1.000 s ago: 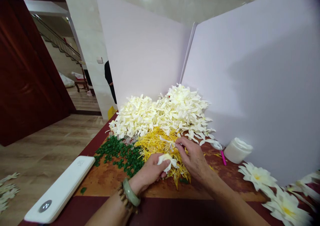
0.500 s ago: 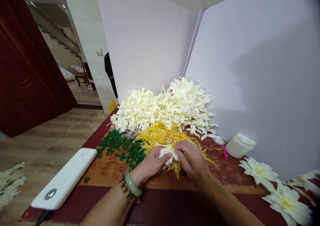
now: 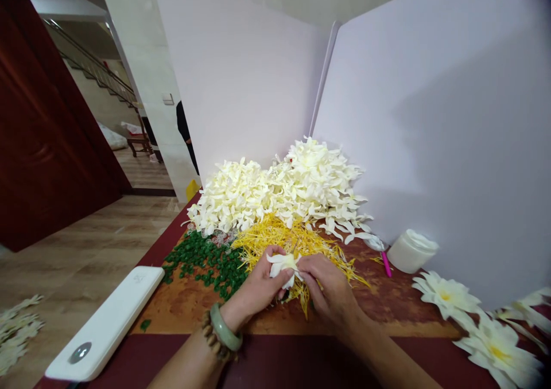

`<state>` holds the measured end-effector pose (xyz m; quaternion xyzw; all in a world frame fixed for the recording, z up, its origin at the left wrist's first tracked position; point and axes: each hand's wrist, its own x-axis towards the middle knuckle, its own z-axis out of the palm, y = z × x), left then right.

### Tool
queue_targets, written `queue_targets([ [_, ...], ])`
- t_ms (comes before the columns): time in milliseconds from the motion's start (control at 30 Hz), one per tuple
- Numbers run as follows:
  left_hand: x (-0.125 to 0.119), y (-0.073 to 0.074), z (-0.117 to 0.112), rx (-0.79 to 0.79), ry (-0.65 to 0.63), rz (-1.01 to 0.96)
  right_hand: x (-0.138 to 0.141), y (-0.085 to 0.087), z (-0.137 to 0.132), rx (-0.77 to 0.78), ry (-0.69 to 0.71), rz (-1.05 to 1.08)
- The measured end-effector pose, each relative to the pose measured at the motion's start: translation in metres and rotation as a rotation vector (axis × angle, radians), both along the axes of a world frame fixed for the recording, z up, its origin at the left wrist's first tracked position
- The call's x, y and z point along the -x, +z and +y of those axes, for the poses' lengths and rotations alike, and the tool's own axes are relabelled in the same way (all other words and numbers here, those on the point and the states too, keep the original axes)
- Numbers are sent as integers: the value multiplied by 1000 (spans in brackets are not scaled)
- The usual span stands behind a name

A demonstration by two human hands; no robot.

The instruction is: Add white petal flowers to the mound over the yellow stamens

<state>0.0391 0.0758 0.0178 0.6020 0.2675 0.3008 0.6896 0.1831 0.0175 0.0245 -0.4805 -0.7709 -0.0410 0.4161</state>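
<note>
Between the fingers of my left hand (image 3: 262, 283) is a white artificial flower (image 3: 283, 265), its petals spread outward. My right hand (image 3: 329, 286) pinches at the flower's right side; a thin stem-like piece shows near its fingertips, too small to make out. Just behind both hands lies a heap of yellow artificial stamens (image 3: 275, 234). To the left spread many small green plastic pieces (image 3: 206, 263). A large pile of white petal pieces (image 3: 275, 188) rises at the back of the table.
A white elongated device (image 3: 107, 320) lies at the table's left edge. On the right stand a white jar (image 3: 413, 251), a pink-handled tool (image 3: 386, 264) and finished-looking flowers (image 3: 495, 343). White panels (image 3: 258, 79) enclose the back. Part of a person in dark clothing (image 3: 185, 133) shows behind the left panel.
The flower in my hands has turned slightly, so more of its petals show. The camera view has tilted a little; both hands stay close together over the yellow stamens.
</note>
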Motion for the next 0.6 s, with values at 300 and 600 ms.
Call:
queue_targets([
  [300, -1, -5, 3, -39, -21, -39, 0, -2, 1, -10, -24, -10],
  [600, -4, -2, 1, 26, 62, -28, 8, -8, -1, -327, -166, -420],
])
